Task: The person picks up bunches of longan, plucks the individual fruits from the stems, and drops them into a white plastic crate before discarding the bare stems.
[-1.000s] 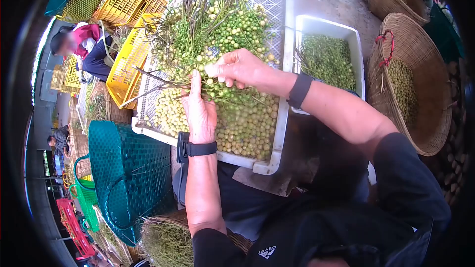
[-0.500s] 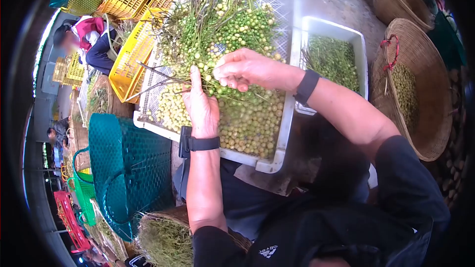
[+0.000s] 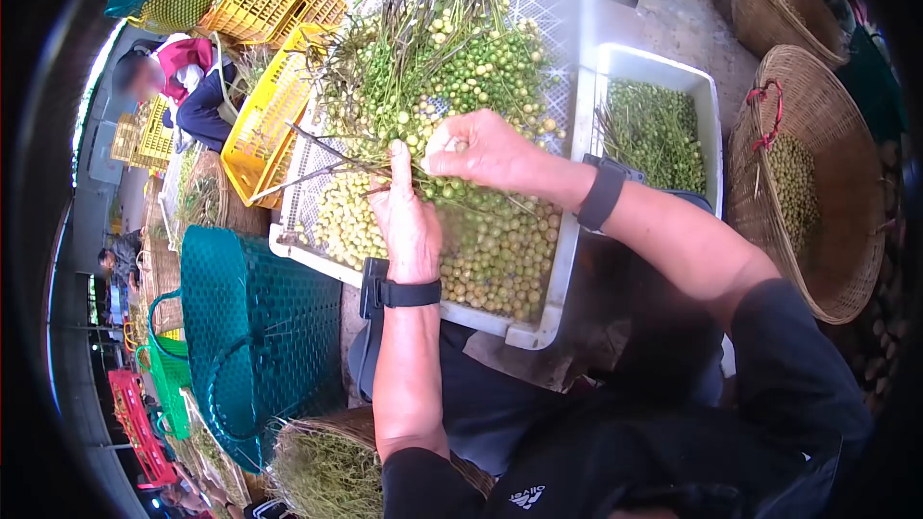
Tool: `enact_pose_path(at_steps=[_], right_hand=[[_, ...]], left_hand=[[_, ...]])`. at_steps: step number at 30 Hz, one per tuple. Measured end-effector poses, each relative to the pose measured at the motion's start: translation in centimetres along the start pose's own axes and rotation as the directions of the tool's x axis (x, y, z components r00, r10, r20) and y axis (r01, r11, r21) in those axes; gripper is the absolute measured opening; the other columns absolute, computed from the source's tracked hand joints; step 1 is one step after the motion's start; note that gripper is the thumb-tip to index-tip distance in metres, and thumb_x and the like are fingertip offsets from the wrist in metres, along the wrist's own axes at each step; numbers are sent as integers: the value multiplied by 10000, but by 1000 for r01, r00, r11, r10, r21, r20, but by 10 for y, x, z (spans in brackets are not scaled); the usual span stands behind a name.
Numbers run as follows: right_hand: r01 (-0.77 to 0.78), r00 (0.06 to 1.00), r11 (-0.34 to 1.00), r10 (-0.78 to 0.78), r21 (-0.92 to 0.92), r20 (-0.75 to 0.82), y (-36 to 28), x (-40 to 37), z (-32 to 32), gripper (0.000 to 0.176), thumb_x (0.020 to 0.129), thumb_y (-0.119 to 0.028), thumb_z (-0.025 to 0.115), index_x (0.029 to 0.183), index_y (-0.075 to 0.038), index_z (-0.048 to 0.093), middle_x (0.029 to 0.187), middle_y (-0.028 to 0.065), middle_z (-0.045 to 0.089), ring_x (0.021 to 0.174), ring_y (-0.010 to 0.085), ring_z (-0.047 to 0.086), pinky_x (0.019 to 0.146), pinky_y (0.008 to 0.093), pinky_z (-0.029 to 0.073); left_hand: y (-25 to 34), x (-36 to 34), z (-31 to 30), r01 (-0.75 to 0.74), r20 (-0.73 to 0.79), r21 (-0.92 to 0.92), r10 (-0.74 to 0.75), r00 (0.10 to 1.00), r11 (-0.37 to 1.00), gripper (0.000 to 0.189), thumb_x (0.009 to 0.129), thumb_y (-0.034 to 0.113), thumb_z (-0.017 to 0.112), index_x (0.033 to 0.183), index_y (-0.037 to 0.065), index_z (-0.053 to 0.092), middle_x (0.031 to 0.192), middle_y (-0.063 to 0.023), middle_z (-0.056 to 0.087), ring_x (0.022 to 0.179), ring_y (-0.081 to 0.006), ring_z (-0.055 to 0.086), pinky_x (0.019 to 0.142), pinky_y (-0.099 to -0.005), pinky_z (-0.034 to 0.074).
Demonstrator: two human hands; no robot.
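Observation:
Over the white tray (image 3: 524,334), my left hand (image 3: 409,221) holds a stemmed branch (image 3: 332,169), its thumb pointing up along the stems. My right hand (image 3: 481,149) is just right of it, fingers pinched around a small pale fruit (image 3: 461,146). Behind both hands a heap of green fruit clusters on stems (image 3: 452,48) covers the upper tray. Loose yellowish fruits (image 3: 495,274) lie in the lower part of the tray, below my hands.
A white bin (image 3: 710,101) of small green pieces stands right of the tray. Further right is a wicker basket (image 3: 846,183) with fruits. Yellow crates (image 3: 264,139) and a teal basket (image 3: 260,327) stand left. A person (image 3: 183,77) sits at upper left.
My right hand's fingers have closed in more tightly and the small fruit now shows between them. The whole view has shifted slightly, with things appearing lower and further right.

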State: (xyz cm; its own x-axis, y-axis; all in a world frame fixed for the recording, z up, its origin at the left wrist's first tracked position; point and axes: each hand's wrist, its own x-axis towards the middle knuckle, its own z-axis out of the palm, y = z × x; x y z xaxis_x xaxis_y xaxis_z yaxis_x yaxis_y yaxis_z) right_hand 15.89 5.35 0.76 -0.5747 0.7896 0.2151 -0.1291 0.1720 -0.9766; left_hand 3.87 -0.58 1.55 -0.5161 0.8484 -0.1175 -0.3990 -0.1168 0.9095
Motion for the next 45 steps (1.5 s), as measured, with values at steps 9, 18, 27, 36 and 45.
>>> enact_pose_path(at_steps=[9, 18, 27, 36, 45], right_hand=[[-380, 925, 691, 268, 615, 270, -36, 5, -30, 140, 868, -90, 502, 959, 0, 559, 809, 39, 579, 571, 47, 476, 414, 160, 345], [-301, 953, 892, 290, 337, 85, -32, 14, -39, 247, 835, -304, 643, 842, -57, 636, 645, -46, 517, 512, 13, 428, 406, 159, 282], [-182, 982, 982, 180, 46, 54, -33, 11, -45, 264, 815, -313, 663, 788, -51, 656, 621, -20, 544, 505, 45, 439, 439, 193, 330], [-283, 959, 955, 284, 88, 0, -4, 13, -50, 203, 901, -166, 539, 999, 3, 595, 794, 27, 590, 715, 87, 537, 658, 218, 460], [-141, 985, 988, 146, -59, 90, -6, 9, -46, 259, 855, -198, 593, 1043, -23, 626, 994, 82, 645, 847, 154, 604, 742, 295, 492]], left_hand=[[7, 0, -7, 4, 131, -106, 10, 991, 994, 415, 881, 292, 590, 1177, 25, 476, 1116, -87, 532, 1024, -204, 501, 887, -411, 427], [5, -7, -2, -54, 240, 22, 47, 970, 998, 249, 868, 198, 623, 1055, 50, 549, 1037, -49, 588, 940, -104, 536, 859, -272, 411], [3, 0, -4, -10, 175, 32, 4, 985, 999, 235, 875, 216, 612, 1046, 67, 550, 1015, -37, 593, 937, -107, 543, 805, -265, 439], [33, 15, -24, 73, 188, -327, -11, 982, 942, 387, 926, 376, 453, 1097, 33, 509, 1037, -123, 584, 992, -255, 571, 914, -453, 471], [43, 44, -80, 30, 342, -528, 181, 922, 849, 417, 847, 362, 599, 1110, 47, 531, 1046, -119, 574, 988, -271, 541, 903, -401, 451]])
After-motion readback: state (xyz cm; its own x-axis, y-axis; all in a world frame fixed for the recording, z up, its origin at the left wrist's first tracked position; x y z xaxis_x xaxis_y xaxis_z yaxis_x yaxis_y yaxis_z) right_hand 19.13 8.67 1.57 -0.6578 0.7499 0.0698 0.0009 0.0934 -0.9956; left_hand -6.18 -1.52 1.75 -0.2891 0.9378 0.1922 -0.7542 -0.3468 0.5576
